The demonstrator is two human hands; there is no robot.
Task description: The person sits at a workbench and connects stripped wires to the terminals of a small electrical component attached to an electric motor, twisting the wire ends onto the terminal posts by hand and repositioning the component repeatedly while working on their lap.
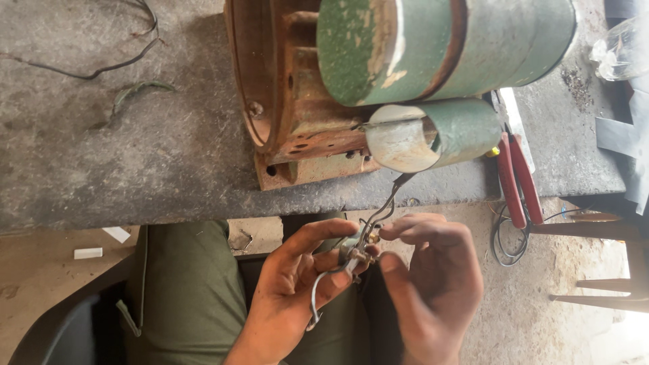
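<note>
Far left, near the back edge of the rough grey concrete worktop [135, 162], lies a thin dark loose cable [101, 67], and just in front of it a curved grey-green metal strip [138, 89]. At the worktop's middle, reaching its front edge, stands a rusty green-painted electric motor housing [405, 61] with a smaller green cylindrical canister [433, 134] fixed to its lower side. Grey wire leads [387, 203] drop from the canister over the front edge to a small metal terminal piece with brass contacts [358, 253], held below the edge above the lap.

The left hand [297, 290] is closed around the terminal piece, thumb over its top, with a loose grey wire end [316, 304] curling across the palm. The right hand [426, 277] pinches the same piece from the other side between thumb and forefinger.

Right of the motor, at the front edge, red-handled pliers [517, 179] overhang the worktop. A crumpled clear plastic bag [618, 51] sits at the far right back corner.
</note>
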